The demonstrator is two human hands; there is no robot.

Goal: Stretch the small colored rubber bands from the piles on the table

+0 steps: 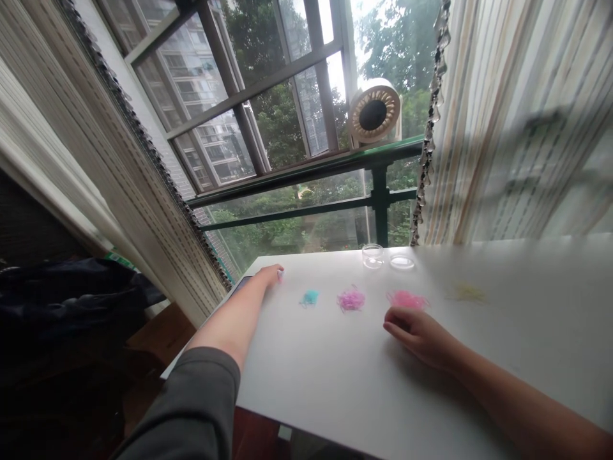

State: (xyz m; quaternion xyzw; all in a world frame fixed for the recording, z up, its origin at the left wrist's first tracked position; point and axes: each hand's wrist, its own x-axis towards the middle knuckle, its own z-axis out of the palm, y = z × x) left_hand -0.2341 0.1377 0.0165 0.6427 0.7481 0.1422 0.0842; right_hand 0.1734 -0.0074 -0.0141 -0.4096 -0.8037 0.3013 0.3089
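I see left hand point(269, 276) closed on a small object point(280, 275); right hand point(420, 333) half-curled, contents hidden. Brushing forward could scatter the pink pile point(406, 298) just beyond.

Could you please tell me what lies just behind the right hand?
A pile of pink strands shows there; whatever the right hand itself covers cannot be seen.

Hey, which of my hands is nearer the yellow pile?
Right. Your right hand is left of the yellow pile and closer to you, by the pink pile; your left hand is much farther left, past the teal pile.
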